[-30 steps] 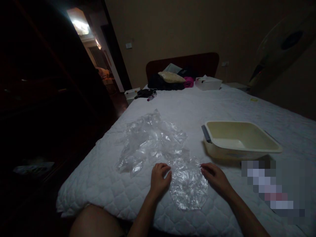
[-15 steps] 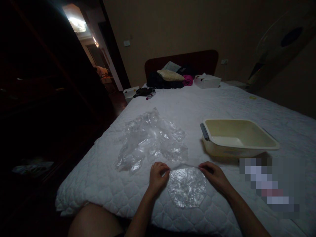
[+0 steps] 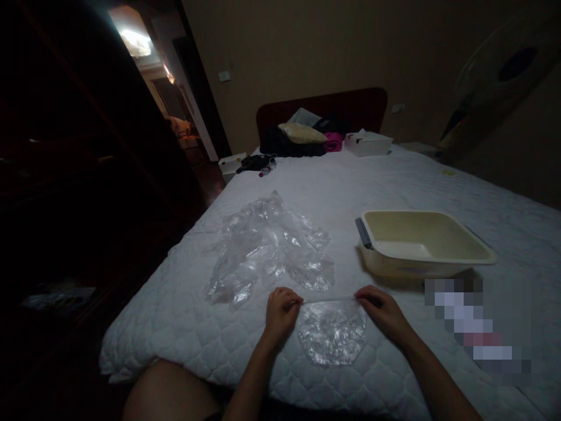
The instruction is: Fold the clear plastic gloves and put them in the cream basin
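Note:
A clear, crinkled plastic bag (image 3: pixel 333 334) hangs or lies near the bed's front edge, its top edge stretched straight between my hands. My left hand (image 3: pixel 283 313) pinches the bag's upper left corner between thumb and fingers. At the upper right corner, my right hand (image 3: pixel 380 310) holds it in the same kind of pinch. Just beyond my left hand, a loose heap of clear plastic bags (image 3: pixel 272 248) is spread on the white quilted bedding (image 3: pixel 184 327).
A cream plastic basin (image 3: pixel 429 269) with grey handles stands on the bed beyond my right hand. Right of that hand, one patch is pixelated. A white box (image 3: pixel 368 144), a pillow (image 3: pixel 303 133) and dark cloth lie by the headboard (image 3: pixel 359 105). A fan (image 3: pixel 504 76) stands far right.
The bag's top edge has been pulled from slightly slack and parted to a straight, taut line. Both hands have barely moved; the heap and basin stay put.

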Demonstrator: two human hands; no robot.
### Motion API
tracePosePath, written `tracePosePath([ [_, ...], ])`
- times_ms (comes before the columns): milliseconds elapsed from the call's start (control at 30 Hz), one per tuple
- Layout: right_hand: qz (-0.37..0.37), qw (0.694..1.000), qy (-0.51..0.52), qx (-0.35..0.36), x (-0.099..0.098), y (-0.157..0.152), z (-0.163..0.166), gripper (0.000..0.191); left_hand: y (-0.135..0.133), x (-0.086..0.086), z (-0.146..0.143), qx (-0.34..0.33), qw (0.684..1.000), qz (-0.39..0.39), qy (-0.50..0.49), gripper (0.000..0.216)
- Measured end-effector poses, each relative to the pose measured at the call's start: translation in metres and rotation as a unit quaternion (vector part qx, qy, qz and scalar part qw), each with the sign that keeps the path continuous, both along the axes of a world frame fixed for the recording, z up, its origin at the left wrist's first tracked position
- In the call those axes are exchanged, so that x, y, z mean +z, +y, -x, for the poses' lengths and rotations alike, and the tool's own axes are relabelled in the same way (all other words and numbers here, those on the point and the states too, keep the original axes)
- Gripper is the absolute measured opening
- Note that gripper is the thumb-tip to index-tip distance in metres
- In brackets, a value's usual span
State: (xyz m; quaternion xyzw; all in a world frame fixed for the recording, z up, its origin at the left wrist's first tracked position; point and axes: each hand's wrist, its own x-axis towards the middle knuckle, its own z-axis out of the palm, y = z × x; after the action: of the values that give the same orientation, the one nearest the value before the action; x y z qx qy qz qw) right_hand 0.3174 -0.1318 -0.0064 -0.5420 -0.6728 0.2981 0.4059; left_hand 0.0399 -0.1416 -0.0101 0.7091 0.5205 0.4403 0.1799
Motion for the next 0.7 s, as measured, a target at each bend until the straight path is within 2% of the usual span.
tracePosePath([
  [233,0.012,1.0,0.007,-0.005,-0.001,0.0,0.0,0.016,0.001,-0.002,0.0,-0.002,1.0,0.004,0.007,0.026],
  [333,-0.001,0.998,0.012,-0.058,-0.002,-0.001,-0.001,0.021,0.001,-0.002,0.0,0.001,1.0,0.001,0.013,0.026],
  [433,-0.051,0.993,-0.018,-0.105,0.002,-0.009,0.001,0.026,0.001,-0.002,0.0,0.001,1.0,0.0,0.015,0.025],
  [500,-0.094,0.989,-0.081,-0.082,0.007,-0.019,0.006,0.028,0.001,-0.002,0.0,-0.001,1.0,-0.003,0.013,0.024],
  [633,-0.166,0.96,-0.219,0.052,0.011,-0.044,0.018,0.036,0.0,-0.003,0.0,-0.004,1.0,-0.008,0.011,0.022],
  [700,-0.177,0.943,-0.267,0.092,0.006,-0.051,0.021,0.04,0.001,-0.004,0.0,-0.006,1.0,-0.015,0.014,0.022],
])
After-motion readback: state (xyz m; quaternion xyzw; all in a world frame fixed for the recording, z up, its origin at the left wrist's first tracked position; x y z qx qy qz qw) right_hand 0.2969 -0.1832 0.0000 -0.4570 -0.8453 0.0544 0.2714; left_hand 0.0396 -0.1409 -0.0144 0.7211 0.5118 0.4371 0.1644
